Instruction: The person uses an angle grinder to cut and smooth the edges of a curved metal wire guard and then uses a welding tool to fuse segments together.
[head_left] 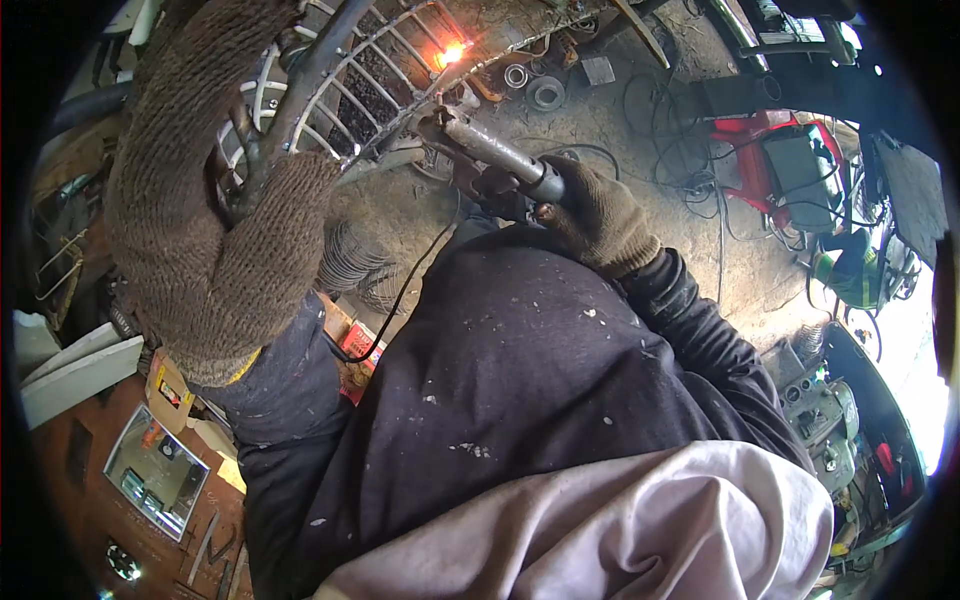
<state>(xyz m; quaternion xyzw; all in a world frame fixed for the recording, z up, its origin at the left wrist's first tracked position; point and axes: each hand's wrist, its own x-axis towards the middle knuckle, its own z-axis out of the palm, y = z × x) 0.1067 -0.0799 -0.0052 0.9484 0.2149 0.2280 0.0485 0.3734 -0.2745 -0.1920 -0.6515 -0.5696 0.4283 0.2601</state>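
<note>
Left hand (pixel 205 215), in a thick brown knitted glove, fills the upper left of the view, its fingers and thumb closed around a bar of a metal grille (pixel 340 75). That grille, a curved frame with thin parallel rods, stretches from the hand up toward the top middle, where a bright orange spark (pixel 452 52) glows at its far edge. Right hand (pixel 595 215), gloved the same way, is wrapped tight around the handle of a welding holder (pixel 495 152), a grey metal tube that points up and to the left toward the grille, its tip close below the frame. A thin black cable (pixel 405 290) hangs down from under the holder across the person's dark, speckled jacket (pixel 520 380). On the dirt floor (pixel 600 120) beyond lie metal rings (pixel 545 93) and tangled black wires, with a red machine (pixel 775 165) well apart to the right.
</note>
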